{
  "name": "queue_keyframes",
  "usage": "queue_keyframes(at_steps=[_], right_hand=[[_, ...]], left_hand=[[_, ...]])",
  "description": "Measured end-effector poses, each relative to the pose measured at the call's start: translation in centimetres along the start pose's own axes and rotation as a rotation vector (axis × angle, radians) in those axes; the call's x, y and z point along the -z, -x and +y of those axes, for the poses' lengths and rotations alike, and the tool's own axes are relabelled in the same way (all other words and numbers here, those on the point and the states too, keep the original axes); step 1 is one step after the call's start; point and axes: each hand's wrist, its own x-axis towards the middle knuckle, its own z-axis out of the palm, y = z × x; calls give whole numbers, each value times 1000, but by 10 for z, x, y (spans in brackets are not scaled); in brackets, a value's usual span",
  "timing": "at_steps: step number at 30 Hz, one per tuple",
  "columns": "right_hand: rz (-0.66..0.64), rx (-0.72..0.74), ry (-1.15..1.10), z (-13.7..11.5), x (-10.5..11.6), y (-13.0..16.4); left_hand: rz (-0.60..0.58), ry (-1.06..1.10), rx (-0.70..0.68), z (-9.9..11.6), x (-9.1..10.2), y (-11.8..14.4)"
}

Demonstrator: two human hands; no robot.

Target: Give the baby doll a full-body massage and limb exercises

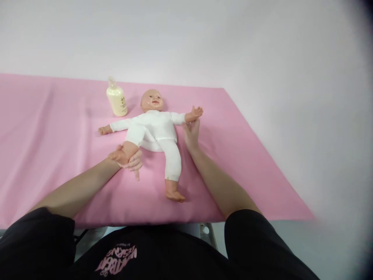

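Note:
A baby doll point(159, 124) with a white cloth body lies on its back on the pink table cover point(233, 171), head toward the wall. My left hand point(134, 160) is wrapped from below around the ankle of the doll's bent leg on the left, raised a little. The doll's other leg stretches toward me. My right hand point(191, 131) is closed at the doll's forearm on the right, its fingertips partly hidden under that arm. The doll's arm on the left lies outstretched, touched by neither hand.
A pale yellow pump bottle point(117, 99) stands to the left of the doll's head. The white wall point(186, 42) runs behind the table. The table's right edge slants toward me, and its front edge lies close to my body.

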Motion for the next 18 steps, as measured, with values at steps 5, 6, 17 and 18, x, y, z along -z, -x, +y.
queue_keyframes(at_steps=[5, 6, 17, 18], right_hand=[[-342, 247, 339, -16, -7, 15], [-397, 293, 392, -19, -7, 17], [-586, 436, 564, -21, -9, 13], [-559, 418, 534, -20, -8, 14]], left_hand=[[80, 79, -184, 15, -28, 5], [81, 72, -203, 15, -33, 5], [49, -85, -133, 5, -16, -13], [21, -110, -121, 5, -16, -12]])
